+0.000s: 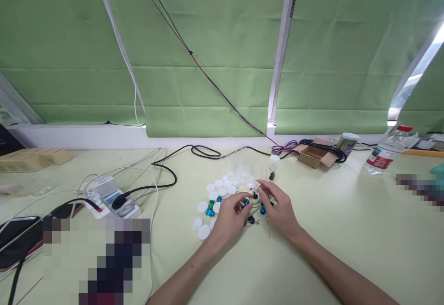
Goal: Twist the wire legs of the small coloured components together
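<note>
At tbl (333,259), L hand (229,217) & R hand (281,209) angle inward, fingers (271,188) bent.

At about two o'clock from a small black rounded piece (251,220) with thin metallic wire is a shiny blue rounded piece (262,210).

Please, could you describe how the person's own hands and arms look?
The left hand and right hand show no gloves or rings. Both forearms are slender and bare, without sleeve or watch in view; the left has a small dark spot.
</note>
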### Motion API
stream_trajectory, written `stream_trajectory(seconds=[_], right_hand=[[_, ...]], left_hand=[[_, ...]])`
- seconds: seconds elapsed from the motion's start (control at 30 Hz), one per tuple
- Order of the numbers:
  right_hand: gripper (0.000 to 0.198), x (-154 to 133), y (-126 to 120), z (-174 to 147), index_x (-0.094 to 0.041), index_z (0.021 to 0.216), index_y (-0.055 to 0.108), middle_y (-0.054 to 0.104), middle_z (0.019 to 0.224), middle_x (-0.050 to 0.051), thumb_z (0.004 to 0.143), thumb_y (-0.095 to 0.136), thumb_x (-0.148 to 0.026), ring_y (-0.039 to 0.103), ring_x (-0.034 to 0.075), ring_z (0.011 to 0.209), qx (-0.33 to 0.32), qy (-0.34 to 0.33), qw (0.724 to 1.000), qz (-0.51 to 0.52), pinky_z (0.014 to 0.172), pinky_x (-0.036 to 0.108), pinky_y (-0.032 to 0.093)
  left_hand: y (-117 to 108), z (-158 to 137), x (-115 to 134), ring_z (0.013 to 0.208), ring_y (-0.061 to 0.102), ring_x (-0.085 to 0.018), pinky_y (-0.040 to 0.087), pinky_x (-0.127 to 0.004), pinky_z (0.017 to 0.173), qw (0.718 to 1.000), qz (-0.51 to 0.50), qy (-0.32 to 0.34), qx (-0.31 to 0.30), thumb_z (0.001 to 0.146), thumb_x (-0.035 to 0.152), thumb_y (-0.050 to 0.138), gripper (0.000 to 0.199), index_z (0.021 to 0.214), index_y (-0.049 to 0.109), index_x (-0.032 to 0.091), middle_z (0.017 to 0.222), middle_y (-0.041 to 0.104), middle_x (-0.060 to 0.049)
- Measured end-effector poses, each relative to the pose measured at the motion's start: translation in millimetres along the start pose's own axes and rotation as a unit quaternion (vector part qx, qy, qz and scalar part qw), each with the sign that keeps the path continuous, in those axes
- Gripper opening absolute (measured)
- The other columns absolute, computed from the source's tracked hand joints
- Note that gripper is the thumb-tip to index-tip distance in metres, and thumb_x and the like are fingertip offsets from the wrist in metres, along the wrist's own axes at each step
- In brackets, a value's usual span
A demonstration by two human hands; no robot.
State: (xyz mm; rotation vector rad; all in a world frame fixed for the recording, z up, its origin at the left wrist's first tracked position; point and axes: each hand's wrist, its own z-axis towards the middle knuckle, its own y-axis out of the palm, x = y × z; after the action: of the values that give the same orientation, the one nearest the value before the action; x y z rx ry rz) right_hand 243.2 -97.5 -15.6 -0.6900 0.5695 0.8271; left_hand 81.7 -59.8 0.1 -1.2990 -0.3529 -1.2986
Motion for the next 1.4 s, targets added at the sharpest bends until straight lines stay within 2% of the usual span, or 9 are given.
stream_trajectory(seconds=[0.13, 0.27, 0.37, 0.43, 0.53, 0.63, 0.8, 1.27, 1.4], right_hand=[[0.026, 0.1, 0.6, 0.7, -0.020, 0.119, 0.058, 0.064, 0.093, 0.006, 0.096, 0.048, -0.029, 0.063, 0.018, 0.080, -0.011, -0.001, 1.000, -0.001, 0.075, 0.031, 0.052], [0.034, 2.6, 0.1, 2.3, -0.020, 0.127, 0.049, 0.064, 0.094, 0.005, 0.095, 0.050, -0.029, 0.061, 0.017, 0.078, 0.018, 0.013, 1.000, -0.001, 0.073, 0.030, 0.051], [0.026, 4.8, -2.1, 3.9, -0.019, 0.118, 0.052, 0.063, 0.089, 0.004, 0.094, 0.052, -0.027, 0.060, 0.017, 0.077, 0.027, 0.006, 0.999, -0.020, 0.073, 0.030, 0.050], [0.015, 6.5, -3.3, 4.2, -0.019, 0.107, 0.057, 0.062, 0.087, 0.004, 0.093, 0.052, -0.025, 0.059, 0.018, 0.078, -0.008, -0.012, 0.999, -0.042, 0.073, 0.031, 0.049], [0.010, 9.2, -3.3, 3.0, -0.020, 0.097, 0.060, 0.062, 0.088, 0.005, 0.091, 0.052, -0.019, 0.058, 0.021, 0.085, -0.100, -0.032, 0.991, -0.084, 0.078, 0.034, 0.047], [0.014, 10.7, -2.0, 0.6, -0.020, 0.095, 0.062, 0.062, 0.093, 0.006, 0.089, 0.052, -0.013, 0.056, 0.022, 0.092, -0.165, -0.039, 0.979, -0.115, 0.085, 0.038, 0.044], [0.020, 11.1, -1.0, -1.8, -0.022, 0.101, 0.063, 0.061, 0.099, 0.006, 0.089, 0.053, -0.010, 0.055, 0.023, 0.098, -0.224, -0.034, 0.965, -0.133, 0.089, 0.041, 0.041], [0.017, 12.4, 2.0, -4.3, -0.023, 0.096, 0.064, 0.060, 0.096, 0.005, 0.090, 0.056, -0.009, 0.054, 0.022, 0.097, -0.253, -0.042, 0.951, -0.169, 0.090, 0.039, 0.041], [0.025, 13.2, 2.7, -5.9, -0.023, 0.108, 0.062, 0.059, 0.102, 0.007, 0.090, 0.053, -0.007, 0.054, 0.022, 0.099, -0.237, -0.050, 0.955, -0.173, 0.090, 0.039, 0.041]], left_hand=[[-0.3, 0.4, -0.9, 0.057, 0.052, -0.013, 0.043, -0.025, 0.057, 1.000, -0.018, -0.017, -0.005, 0.084, 0.029, 0.058, 0.020, 0.096, 0.071, 0.020, 0.076, 0.069, -0.002], [-0.2, 2.5, -6.6, 0.059, 0.054, -0.014, 0.042, -0.026, 0.057, 0.998, -0.051, -0.027, 0.004, 0.085, 0.033, 0.057, 0.023, 0.096, 0.072, 0.020, 0.080, 0.071, -0.003], [-0.8, 4.7, -11.6, 0.060, 0.056, -0.015, 0.043, -0.027, 0.056, 0.993, -0.102, -0.052, 0.032, 0.083, 0.039, 0.060, 0.027, 0.094, 0.071, 0.017, 0.082, 0.070, -0.006], [-1.3, 6.3, -14.8, 0.058, 0.055, -0.014, 0.042, -0.026, 0.053, 0.986, -0.146, -0.072, 0.045, 0.081, 0.042, 0.061, 0.030, 0.093, 0.070, 0.016, 0.080, 0.068, -0.007], [-1.8, 8.9, -19.2, 0.054, 0.053, -0.012, 0.040, -0.024, 0.050, 0.973, -0.201, -0.097, 0.051, 0.080, 0.044, 0.063, 0.031, 0.092, 0.068, 0.016, 0.079, 0.065, -0.006], [-1.8, 11.1, -21.7, 0.051, 0.050, -0.010, 0.039, -0.023, 0.048, 0.965, -0.228, -0.115, 0.061, 0.079, 0.044, 0.064, 0.031, 0.090, 0.067, 0.015, 0.079, 0.064, -0.006], [-2.5, 11.7, -17.7, 0.048, 0.049, -0.008, 0.039, -0.023, 0.048, 0.951, -0.266, -0.141, 0.070, 0.077, 0.045, 0.066, 0.031, 0.085, 0.068, 0.014, 0.075, 0.062, -0.004], [-5.1, 9.4, -14.5, 0.048, 0.044, -0.006, 0.033, -0.020, 0.043, 0.924, -0.335, -0.171, 0.074, 0.076, 0.050, 0.069, 0.034, 0.077, 0.066, 0.016, 0.072, 0.058, -0.002], [-5.1, 8.8, -13.2, 0.049, 0.045, -0.006, 0.034, -0.020, 0.043, 0.918, -0.348, -0.173, 0.080, 0.075, 0.049, 0.070, 0.033, 0.077, 0.066, 0.016, 0.075, 0.057, -0.002]])
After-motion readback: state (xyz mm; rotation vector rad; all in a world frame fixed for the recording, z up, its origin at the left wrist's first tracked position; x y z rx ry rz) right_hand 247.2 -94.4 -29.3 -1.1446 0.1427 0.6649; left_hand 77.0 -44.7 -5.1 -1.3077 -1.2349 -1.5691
